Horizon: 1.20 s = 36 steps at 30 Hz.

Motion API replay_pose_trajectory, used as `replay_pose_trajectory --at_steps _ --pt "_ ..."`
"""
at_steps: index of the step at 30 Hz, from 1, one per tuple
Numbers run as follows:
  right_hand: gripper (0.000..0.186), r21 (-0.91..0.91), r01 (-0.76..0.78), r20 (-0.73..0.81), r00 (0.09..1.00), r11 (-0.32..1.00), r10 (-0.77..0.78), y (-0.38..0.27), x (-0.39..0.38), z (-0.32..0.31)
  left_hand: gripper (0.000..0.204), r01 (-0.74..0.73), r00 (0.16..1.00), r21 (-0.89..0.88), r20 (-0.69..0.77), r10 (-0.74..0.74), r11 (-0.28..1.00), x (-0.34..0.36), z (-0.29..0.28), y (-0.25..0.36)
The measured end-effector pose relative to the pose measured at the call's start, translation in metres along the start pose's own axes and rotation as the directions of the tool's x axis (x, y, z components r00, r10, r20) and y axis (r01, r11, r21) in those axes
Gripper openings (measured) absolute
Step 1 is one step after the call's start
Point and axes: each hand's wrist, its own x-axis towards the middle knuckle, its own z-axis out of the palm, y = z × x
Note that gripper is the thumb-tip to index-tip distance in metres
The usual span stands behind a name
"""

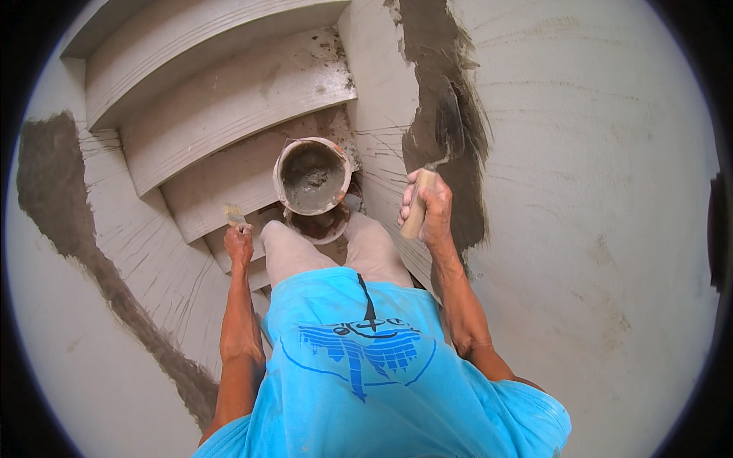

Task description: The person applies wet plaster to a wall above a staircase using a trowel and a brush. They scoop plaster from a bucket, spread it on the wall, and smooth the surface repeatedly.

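My right hand (431, 204) is wrapped round the wooden handle of a trowel (416, 210). Its metal blade points away from me and lies over the dark, wet mortar band (435, 53) on the right wall; whether it presses on the mortar is hard to tell. Lower left, my left hand (239, 243) is closed on a small tool with a flat, tan end (233, 214), possibly a brush; the fingers cover the rest. Between and beyond my hands, near my knees, stands a round bucket (279, 179) with grey mortar (313, 179) inside.
Curved steps (229, 84) rise ahead and to the left of the bucket. A second dark mortar band (53, 175) runs down the left wall. Beneath the bucket is another mortar-stained container (330, 229), partly hidden. Mortar splashes streak the lower right wall (374, 145).
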Motion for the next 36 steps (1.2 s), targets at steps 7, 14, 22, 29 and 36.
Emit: replay_pose_trajectory --at_steps 7,14,22,29,36 --pt "0.034 0.034 0.048 -0.071 0.996 0.998 -0.045 0.012 -0.019 -0.010 0.028 0.021 0.999 -0.013 -0.024 -0.022 1.000 -0.002 0.001 -0.003" --pt "0.030 -0.066 0.023 -0.062 0.998 0.998 -0.028 0.008 -0.016 -0.003 0.028 -0.116 0.991 0.039 -0.067 0.119 0.992 0.004 0.009 -0.024" --pt "0.031 -0.082 0.049 -0.095 0.994 0.995 -0.056 0.006 0.006 -0.001 0.031 0.010 1.000 -0.027 -0.016 -0.011 1.000 0.000 -0.002 0.005" --pt "0.030 0.091 0.009 -0.129 0.992 0.996 0.003 0.017 -0.022 0.017 0.031 0.022 1.000 -0.006 -0.002 -0.022 1.000 -0.001 -0.004 -0.003" --pt "0.028 0.063 0.039 -0.091 0.995 0.997 -0.033 0.005 0.005 0.024 0.031 0.027 1.000 -0.003 -0.014 -0.027 1.000 0.004 0.001 -0.002"
